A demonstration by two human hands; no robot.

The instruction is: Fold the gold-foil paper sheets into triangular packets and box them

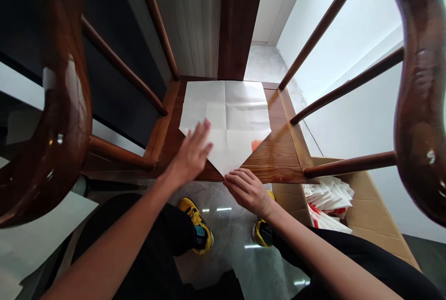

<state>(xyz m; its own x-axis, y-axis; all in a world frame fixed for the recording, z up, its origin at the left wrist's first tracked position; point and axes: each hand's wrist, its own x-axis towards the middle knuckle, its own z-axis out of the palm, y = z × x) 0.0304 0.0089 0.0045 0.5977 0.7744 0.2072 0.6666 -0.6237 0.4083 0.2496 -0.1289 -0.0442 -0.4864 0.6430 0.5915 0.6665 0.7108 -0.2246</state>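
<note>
On the brown wooden seat (283, 144) lay creased white paper (242, 112), tip pinched by the right hand (246, 190), left hand (193, 155) outstretched.

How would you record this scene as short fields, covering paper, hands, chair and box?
paper: white, creased, pointed at the near end
orange patch: near the paper's right edge
left hand: over paper's left edge, contact unclear
right hand: at paper's near tip
chair: brown wood, beneath the paper
box: cardboard, at right, holding white and red items

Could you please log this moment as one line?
left hand: open, over paper at left edge | right hand: at near tip | paper: creased, on seat
</note>
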